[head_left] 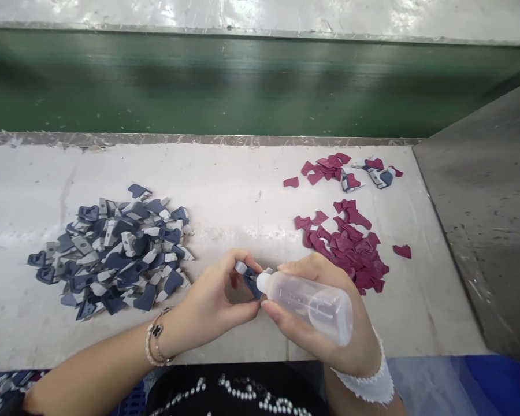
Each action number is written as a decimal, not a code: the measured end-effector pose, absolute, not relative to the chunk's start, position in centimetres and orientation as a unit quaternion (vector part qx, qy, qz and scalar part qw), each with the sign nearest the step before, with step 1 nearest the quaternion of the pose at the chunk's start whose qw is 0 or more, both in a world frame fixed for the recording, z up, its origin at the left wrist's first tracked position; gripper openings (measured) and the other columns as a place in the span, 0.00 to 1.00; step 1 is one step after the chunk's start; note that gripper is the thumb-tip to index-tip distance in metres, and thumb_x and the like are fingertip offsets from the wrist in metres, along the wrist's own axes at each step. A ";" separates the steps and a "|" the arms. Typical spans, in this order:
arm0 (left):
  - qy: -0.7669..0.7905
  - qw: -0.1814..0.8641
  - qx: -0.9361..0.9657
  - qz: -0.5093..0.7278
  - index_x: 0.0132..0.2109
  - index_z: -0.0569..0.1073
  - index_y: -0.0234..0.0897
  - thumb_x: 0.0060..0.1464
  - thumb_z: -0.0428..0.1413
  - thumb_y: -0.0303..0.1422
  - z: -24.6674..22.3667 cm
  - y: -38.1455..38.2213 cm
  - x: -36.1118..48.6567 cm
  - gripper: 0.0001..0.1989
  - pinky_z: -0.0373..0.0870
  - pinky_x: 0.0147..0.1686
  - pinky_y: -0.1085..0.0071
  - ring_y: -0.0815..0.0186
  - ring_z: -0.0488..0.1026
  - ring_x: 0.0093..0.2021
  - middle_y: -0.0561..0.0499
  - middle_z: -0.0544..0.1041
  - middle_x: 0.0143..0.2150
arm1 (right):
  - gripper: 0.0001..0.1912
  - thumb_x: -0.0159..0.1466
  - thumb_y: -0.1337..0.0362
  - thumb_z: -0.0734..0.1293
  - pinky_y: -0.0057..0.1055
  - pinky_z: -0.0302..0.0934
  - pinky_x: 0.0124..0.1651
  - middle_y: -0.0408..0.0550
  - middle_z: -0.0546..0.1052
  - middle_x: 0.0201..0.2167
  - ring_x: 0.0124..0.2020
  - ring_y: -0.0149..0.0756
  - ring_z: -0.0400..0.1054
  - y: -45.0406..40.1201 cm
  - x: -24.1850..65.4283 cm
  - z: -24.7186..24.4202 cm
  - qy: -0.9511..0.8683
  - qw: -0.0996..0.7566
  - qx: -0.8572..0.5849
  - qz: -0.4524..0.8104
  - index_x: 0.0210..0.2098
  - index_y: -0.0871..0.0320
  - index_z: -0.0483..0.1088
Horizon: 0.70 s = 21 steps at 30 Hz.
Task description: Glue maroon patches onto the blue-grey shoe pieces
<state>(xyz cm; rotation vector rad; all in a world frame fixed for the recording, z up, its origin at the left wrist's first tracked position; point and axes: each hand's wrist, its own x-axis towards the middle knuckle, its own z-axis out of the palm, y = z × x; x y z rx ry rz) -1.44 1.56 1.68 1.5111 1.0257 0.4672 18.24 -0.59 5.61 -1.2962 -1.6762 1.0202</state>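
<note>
My left hand (219,300) pinches a small dark blue and light grey plastic part (250,282) near the front of the white worktop. Wrapped in my right hand (329,306) is a clear squeeze bottle (309,303) with a white cap, tilted so its nozzle points left at the blue part. Whether the tip touches the part is hard to make out. Left of my hands lies a heap of similar blue and grey parts (121,254). On the right, a pile of flat maroon pieces (351,245) lies just beyond my right hand.
A smaller group of maroon pieces (327,166) lies farther back, beside a few blue, grey and maroon parts (379,173). A green band (225,86) runs along the back. A metal panel (489,202) stands at the right. More parts (8,384) show below the table's front edge.
</note>
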 end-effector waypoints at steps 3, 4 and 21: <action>0.437 0.590 0.646 0.208 0.49 0.64 0.44 0.53 0.62 0.30 1.7 1.5 -1.5 0.19 0.72 0.33 0.72 0.67 0.74 0.38 0.51 0.73 0.47 | 0.11 0.59 0.64 0.71 0.29 0.60 0.25 0.36 0.71 0.24 0.21 0.30 0.68 -0.6 18.3 5.7 -0.666 0.378 -0.504 0.400 0.36 0.52 0.63; 0.439 0.592 0.643 0.210 0.49 0.64 0.44 0.53 0.62 0.29 1.7 1.6 -1.6 0.19 0.72 0.33 0.72 0.67 0.74 0.39 0.51 0.73 0.47 | 0.10 0.59 0.64 0.71 0.29 0.60 0.25 0.36 0.71 0.24 0.21 0.30 0.68 -0.5 18.4 5.7 -0.672 0.372 -0.503 0.396 0.35 0.53 0.63; 0.473 0.490 0.710 0.178 0.48 0.62 0.45 0.51 0.62 0.28 1.6 2.0 -2.1 0.21 0.68 0.33 0.74 0.73 0.71 0.31 0.55 0.74 0.46 | 0.12 0.60 0.64 0.71 0.28 0.57 0.22 0.36 0.69 0.22 0.18 0.27 0.62 -0.4 19.4 6.1 -0.676 0.357 -0.511 0.393 0.31 0.55 0.62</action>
